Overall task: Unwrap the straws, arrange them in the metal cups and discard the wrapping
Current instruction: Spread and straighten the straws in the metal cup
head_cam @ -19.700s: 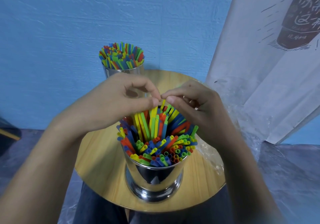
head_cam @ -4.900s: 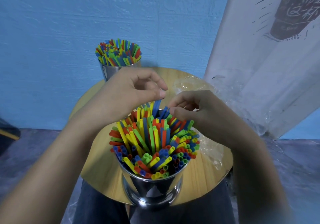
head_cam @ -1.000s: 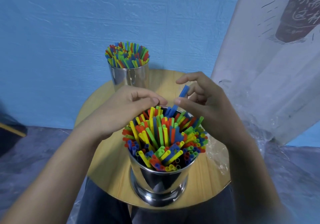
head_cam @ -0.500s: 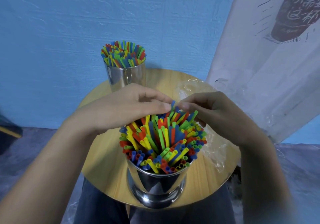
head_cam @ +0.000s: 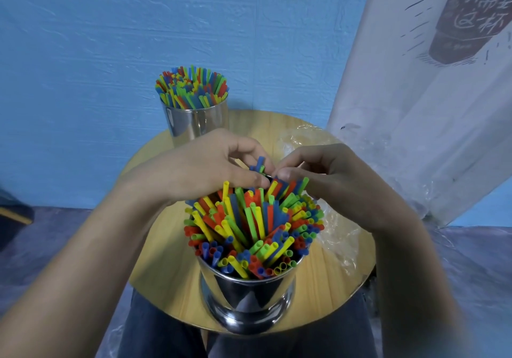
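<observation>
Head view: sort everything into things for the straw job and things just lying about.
For the job: straws, near cup, far cup, clear wrapping, left hand, right hand.
Lying about: round table, white banner, blue wall.

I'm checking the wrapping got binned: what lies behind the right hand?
Crumpled clear wrapping lies on the wooden table behind the right hand; hand and forearm cover part of it.
</observation>
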### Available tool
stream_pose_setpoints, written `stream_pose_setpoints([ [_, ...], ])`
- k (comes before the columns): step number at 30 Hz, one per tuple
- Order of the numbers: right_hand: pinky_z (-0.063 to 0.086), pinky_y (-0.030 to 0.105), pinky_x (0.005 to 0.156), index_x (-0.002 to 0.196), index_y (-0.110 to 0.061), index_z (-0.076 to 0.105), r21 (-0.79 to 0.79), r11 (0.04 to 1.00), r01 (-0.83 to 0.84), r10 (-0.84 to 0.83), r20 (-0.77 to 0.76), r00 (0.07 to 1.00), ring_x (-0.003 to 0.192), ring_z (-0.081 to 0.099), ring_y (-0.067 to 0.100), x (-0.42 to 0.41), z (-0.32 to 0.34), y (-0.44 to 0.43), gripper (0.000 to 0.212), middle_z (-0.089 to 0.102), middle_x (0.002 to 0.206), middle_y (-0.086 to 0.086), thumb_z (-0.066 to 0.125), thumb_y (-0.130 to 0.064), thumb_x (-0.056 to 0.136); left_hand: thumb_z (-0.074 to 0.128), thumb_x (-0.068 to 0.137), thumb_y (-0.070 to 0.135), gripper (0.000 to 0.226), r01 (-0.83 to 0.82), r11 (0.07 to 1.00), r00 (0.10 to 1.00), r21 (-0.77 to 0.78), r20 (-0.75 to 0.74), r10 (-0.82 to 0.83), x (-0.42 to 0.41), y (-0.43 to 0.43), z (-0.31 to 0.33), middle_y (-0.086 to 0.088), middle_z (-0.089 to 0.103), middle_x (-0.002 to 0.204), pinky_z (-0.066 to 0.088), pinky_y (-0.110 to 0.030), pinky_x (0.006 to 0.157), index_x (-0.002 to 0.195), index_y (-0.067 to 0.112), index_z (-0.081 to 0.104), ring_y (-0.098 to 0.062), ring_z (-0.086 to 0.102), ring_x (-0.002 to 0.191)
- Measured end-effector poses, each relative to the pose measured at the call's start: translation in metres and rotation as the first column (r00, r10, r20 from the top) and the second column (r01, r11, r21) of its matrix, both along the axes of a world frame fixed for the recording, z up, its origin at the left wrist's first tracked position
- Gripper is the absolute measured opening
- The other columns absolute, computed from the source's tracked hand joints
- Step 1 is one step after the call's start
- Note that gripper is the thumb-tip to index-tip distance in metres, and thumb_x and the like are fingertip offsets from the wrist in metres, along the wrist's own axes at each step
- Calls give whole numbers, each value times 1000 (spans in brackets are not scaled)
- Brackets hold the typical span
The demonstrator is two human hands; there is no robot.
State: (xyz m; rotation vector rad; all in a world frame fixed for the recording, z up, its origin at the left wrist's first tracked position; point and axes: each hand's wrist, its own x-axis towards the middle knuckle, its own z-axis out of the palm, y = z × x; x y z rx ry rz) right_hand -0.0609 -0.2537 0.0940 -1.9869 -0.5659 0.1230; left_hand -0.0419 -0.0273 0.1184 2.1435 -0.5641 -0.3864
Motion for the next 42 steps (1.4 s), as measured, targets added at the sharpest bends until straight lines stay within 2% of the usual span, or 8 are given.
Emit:
stream_pose_setpoints([
  [7, 50, 24, 63, 90, -16, 75, 5, 999, 44, -44, 110, 993, 67, 62, 9, 1, -3, 4, 15, 71, 77, -11, 64, -21, 100, 77, 88, 21, 12, 39, 999, 999, -24, -6, -39, -1, 1, 0, 4, 77, 95, 55, -17, 77, 99, 22, 76, -10, 74, 88],
  [11, 36, 14, 56, 87, -14, 70, 167, 979, 116, -146, 181, 973, 52, 45, 2, 1, -2, 7, 17, 54, 57, -21, 62, -10, 101, 76, 84, 30, 15, 62, 996, 998, -61, 37, -60, 0, -1, 0, 1, 78, 99, 55, -23, 88, 97, 25, 77, -12, 73, 97],
  [16, 42, 15, 61, 102, -12, 73, 324, 930, 175, -245, 189, 951, 62, 55, 2, -1, -2, 10, 11, 67, 79, -9, 64, -19, 100, 76, 82, 32, 10, 2, 961, 981, -277, 185, 51, -2, -3, 2, 1, 77, 94, 57, -26, 82, 89, 26, 78, -14, 74, 88],
  [21, 53, 29, 71, 110, -23, 76, 167, 962, 217, -246, 175, 953, 85, 68, 8, -2, -7, 6, 17, 76, 97, -5, 67, -30, 98, 65, 94, 17, 9, -167, 640, 946, -750, 61, 317, 4, 2, 6, 2, 70, 83, 53, -25, 65, 99, 21, 70, -16, 69, 78],
  [25, 57, 48, 93, 114, -25, 76, 107, 972, 208, -220, 118, 968, 103, 72, 14, -3, -7, 6, 23, 77, 106, -7, 69, -35, 94, 59, 102, 11, 16, -271, 390, 898, -880, -85, 432, 4, 2, 6, 1, 67, 90, 53, -22, 62, 115, 19, 61, -18, 71, 83],
  [30, 59, 28, 88, 118, -18, 73, 186, 972, 146, -165, 94, 982, 91, 75, 13, -8, -3, 4, 28, 79, 88, -2, 69, -27, 92, 61, 100, 5, 36, -324, 269, 850, -907, -154, 504, 4, -1, -1, -1, 71, 89, 55, -23, 61, 131, 18, 49, -19, 75, 80],
  [36, 56, 36, 76, 111, -23, 73, 214, 969, 121, -145, 100, 984, 79, 70, 24, -9, -3, 4, 20, 76, 83, 5, 70, -24, 91, 66, 98, 9, 28, -403, 231, 796, -886, -216, 565, 6, -1, -12, -4, 72, 89, 57, -24, 61, 119, 17, 48, -18, 71, 71],
  [42, 54, 27, 73, 103, -14, 71, 602, 767, 222, -291, 17, 957, 80, 70, 17, -10, -1, 1, 20, 79, 94, 6, 69, -22, 85, 70, 95, 16, 12, -480, 448, 772, -754, -120, 625, 4, 5, -17, 1, 74, 75, 60, -30, 61, 99, 11, 60, -17, 72, 68],
])
